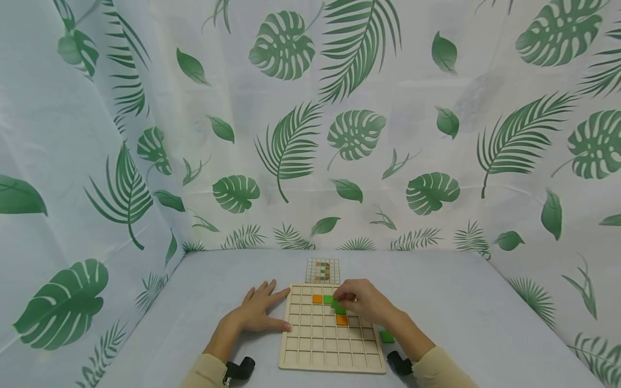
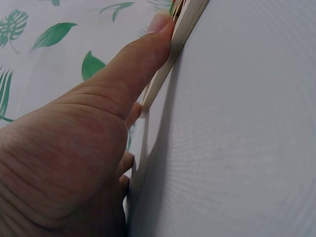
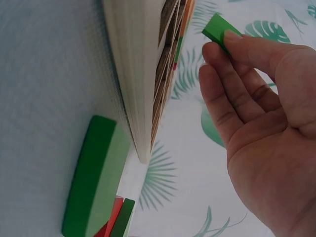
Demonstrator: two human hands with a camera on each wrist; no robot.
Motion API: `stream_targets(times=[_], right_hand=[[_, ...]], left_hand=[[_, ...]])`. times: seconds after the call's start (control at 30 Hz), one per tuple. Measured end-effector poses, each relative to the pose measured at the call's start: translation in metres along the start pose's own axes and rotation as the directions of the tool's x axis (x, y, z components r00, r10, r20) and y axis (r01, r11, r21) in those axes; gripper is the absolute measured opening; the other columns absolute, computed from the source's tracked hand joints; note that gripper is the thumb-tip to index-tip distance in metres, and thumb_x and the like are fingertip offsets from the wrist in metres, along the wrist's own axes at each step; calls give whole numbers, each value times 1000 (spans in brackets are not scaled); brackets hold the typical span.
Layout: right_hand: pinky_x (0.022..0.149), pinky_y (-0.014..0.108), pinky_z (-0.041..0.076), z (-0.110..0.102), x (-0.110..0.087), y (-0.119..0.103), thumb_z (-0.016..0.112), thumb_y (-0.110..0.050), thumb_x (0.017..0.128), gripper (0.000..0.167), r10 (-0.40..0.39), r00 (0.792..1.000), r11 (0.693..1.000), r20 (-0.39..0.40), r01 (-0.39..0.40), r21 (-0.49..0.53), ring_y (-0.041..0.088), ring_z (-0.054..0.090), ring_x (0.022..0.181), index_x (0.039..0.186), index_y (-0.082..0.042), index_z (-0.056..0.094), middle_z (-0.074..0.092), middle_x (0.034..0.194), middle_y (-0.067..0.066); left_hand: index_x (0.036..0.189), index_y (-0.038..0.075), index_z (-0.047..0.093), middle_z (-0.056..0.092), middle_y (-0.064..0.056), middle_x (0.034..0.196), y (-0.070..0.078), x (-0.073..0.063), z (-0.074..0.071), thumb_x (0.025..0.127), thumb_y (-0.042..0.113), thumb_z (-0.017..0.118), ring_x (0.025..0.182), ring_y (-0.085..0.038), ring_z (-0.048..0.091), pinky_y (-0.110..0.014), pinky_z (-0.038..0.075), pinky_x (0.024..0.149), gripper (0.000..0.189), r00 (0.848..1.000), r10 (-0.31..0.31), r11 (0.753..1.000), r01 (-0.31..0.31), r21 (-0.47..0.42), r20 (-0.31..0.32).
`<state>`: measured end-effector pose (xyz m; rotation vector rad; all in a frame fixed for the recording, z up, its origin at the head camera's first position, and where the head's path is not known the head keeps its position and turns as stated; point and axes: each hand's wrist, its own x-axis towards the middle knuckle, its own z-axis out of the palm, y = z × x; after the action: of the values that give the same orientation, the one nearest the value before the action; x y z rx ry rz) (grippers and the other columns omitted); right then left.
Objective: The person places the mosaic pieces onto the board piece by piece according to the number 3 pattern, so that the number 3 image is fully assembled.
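A square wooden grid board (image 1: 332, 361) lies on the table, with an orange tile (image 1: 317, 299), a green tile (image 1: 328, 299) and a second orange tile (image 1: 342, 319) in its cells. Over its upper part, my right hand (image 1: 368, 303) pinches another green tile (image 3: 219, 30) between thumb and fingertips. My left hand (image 1: 259, 312) lies at the board's left side with its fingers spread. Its thumb (image 2: 143, 52) touches the board's edge, and the index fingertip reaches the upper left corner.
Beyond the board lies a small pattern card (image 1: 322, 270) with a coloured figure on a grid. A loose green tile (image 1: 387, 337) rests right of the board, near the right forearm. Behind it, the right wrist view shows a red tile (image 3: 116, 213) and another green tile (image 3: 123, 218).
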<state>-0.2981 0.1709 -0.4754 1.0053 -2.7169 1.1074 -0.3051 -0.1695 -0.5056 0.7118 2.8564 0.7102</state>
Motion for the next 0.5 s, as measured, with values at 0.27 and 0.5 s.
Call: stream_targets(times=[0.27,0.5], right_hand=[[74,23,58,2,2,-3,78,-8,93,15,15,999,1000,51,-16,24,2,65,83,108,-11,80,75,98,-8],[73,22,59,4,2,-5,78,-5,92,13,-2,997,999,80,0,33,1,66,82,104,-11,80,76,97,-6]], left_hand=[[162,30,40,20,-27,171,1,-2,-1,77,80,72,159,-49,12,-72,1,125,103,1000,12,1000,-12,-14,1],[161,27,42,21,-26,171,7,-4,-6,76,78,75,159,-49,13,-71,4,126,104,1000,1,1000,-1,-4,8]])
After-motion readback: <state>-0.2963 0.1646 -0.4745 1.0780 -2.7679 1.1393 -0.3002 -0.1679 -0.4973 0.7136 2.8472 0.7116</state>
